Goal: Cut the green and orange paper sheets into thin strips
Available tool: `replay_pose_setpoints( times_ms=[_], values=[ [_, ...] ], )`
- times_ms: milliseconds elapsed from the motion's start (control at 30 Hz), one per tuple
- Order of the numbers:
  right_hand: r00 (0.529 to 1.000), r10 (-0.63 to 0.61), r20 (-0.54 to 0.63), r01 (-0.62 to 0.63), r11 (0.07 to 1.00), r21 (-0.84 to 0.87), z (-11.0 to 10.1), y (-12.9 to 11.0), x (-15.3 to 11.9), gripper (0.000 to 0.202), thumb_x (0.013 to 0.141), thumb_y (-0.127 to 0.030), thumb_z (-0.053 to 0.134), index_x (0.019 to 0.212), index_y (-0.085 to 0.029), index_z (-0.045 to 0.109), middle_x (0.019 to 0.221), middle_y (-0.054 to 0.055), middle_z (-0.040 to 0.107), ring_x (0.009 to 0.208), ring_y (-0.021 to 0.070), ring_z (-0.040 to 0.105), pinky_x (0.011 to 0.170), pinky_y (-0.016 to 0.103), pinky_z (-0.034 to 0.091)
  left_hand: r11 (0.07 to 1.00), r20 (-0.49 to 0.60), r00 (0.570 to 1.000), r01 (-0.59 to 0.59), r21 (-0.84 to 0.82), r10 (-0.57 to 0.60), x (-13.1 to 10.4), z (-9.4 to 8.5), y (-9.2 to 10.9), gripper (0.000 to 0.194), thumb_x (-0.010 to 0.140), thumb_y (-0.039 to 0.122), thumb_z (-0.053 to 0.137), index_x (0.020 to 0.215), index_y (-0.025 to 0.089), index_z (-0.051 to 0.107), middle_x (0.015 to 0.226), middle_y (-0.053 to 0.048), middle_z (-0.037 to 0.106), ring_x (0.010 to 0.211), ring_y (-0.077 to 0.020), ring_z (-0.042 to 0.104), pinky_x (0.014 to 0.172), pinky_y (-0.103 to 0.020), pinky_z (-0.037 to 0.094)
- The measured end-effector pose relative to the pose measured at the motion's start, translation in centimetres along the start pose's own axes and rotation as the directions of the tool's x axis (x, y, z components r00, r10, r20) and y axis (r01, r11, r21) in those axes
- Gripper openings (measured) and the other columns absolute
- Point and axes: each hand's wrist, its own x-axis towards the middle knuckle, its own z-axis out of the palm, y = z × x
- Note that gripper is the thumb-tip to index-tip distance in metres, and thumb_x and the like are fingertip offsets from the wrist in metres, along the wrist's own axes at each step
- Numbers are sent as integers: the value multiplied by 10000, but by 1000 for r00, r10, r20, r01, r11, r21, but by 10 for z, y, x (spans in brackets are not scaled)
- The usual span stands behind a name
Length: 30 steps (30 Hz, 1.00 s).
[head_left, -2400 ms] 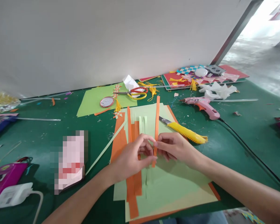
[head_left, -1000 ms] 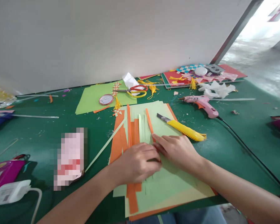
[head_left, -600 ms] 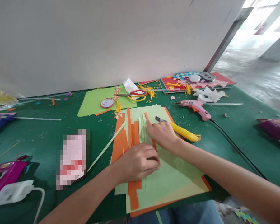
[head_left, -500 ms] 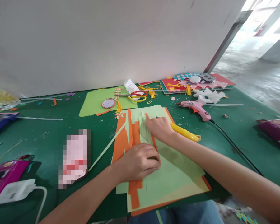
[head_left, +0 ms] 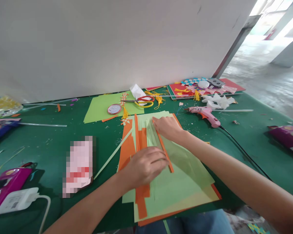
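A narrow orange paper strip (head_left: 164,149) lies slanted over the green paper sheets (head_left: 180,191). My right hand (head_left: 169,127) holds its far end, fingers pressed together. Close to its near end is my left hand (head_left: 147,164), loosely bent over the papers, fingertips beside the strip; no firm grip shows. Several pale green strips (head_left: 150,135) lie between the hands. More orange strips (head_left: 143,138) lie to the left, partly under my left hand. One long pale green strip (head_left: 113,152) slants off the stack onto the table.
Scissors (head_left: 144,103), a round tin (head_left: 114,109) and a yellow tassel (head_left: 125,112) lie behind the stack. A pink glue gun (head_left: 205,114) with a black cord is at right. At left are a blurred-out pink object (head_left: 79,162) and a white plug (head_left: 17,201).
My left hand has loosened and lifted slightly off the orange strip, baring its near end. The right hand stays at the far end, its fingers more drawn in. The view has shifted slightly.
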Motion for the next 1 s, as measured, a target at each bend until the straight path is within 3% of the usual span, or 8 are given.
replay_pose_setpoints(
  times_ms=[100, 200, 233, 300, 367, 500, 800, 1000],
  values=[
    [997, -32, -66, 34, 999, 21, -6, 5, -19, 475, 1007, -208, 271, 1453, -54, 324, 894, 154, 694, 858, 253, 666, 720, 361, 491, 966, -83, 972, 227, 123, -218, -2, 1, -8, 234, 960, 199, 499, 1150, 159, 631, 1132, -98, 674, 1104, -231, 608, 950, -404, 520],
    [979, -179, -100, 185, 982, 49, -3, 12, -46, 399, 982, -214, 364, 1354, -142, 488, 1090, 121, 677, 1059, 227, 608, 829, 332, 488, 920, -65, 946, 323, 223, -317, -5, 4, -16, 281, 965, 263, 501, 1202, 161, 611, 1227, -112, 637, 1140, -256, 601, 925, -433, 542],
    [960, -256, -111, 263, 963, 59, 1, 15, -55, 346, 965, -212, 412, 1272, -161, 563, 1163, 107, 657, 1143, 213, 566, 917, 325, 464, 915, -49, 947, 320, 247, -318, -6, 5, -17, 286, 966, 275, 500, 1204, 161, 611, 1239, -110, 635, 1147, -259, 599, 928, -436, 543],
    [879, -408, -247, 435, 898, 66, 13, 20, -69, 331, 950, -252, 470, 1233, -131, 594, 1276, 115, 607, 1289, 243, 456, 1073, 398, 372, 909, -22, 951, 300, 288, -307, -7, 6, -18, 292, 965, 284, 500, 1203, 155, 612, 1242, -108, 637, 1156, -262, 596, 944, -435, 538],
    [837, -452, -309, 487, 872, 46, 26, 23, -76, 344, 955, -276, 472, 1245, -135, 590, 1330, 95, 579, 1335, 258, 407, 1138, 477, 287, 905, -12, 958, 275, 326, -287, -6, 6, -17, 291, 966, 283, 497, 1193, 146, 618, 1220, -111, 650, 1143, -268, 602, 953, -437, 533],
    [831, -420, -364, 453, 891, 7, 41, 22, -75, 366, 983, -290, 414, 1263, -133, 589, 1353, 79, 569, 1360, 271, 378, 1151, 537, 247, 897, -30, 972, 226, 379, -232, -3, 6, -14, 267, 962, 259, 499, 1141, 122, 642, 1129, -117, 681, 1078, -276, 627, 963, -452, 524],
    [827, -416, -377, 444, 896, -14, 43, 19, -61, 401, 988, -278, 393, 1305, -95, 557, 1367, 116, 551, 1344, 288, 399, 1138, 540, 275, 934, -64, 992, 127, 334, -112, 0, 3, -12, 221, 974, 242, 484, 1077, 132, 644, 1102, -101, 682, 1069, -239, 622, 978, -423, 520],
    [820, -417, -392, 446, 895, -18, 48, 20, -61, 387, 971, -159, 353, 1294, -99, 558, 1362, 117, 552, 1350, 293, 387, 1138, 582, 224, 967, 60, 994, 74, 243, -91, 4, 0, -8, 193, 967, 242, 502, 948, 145, 668, 972, -89, 666, 1006, -232, 617, 891, -391, 551]
  ],
)
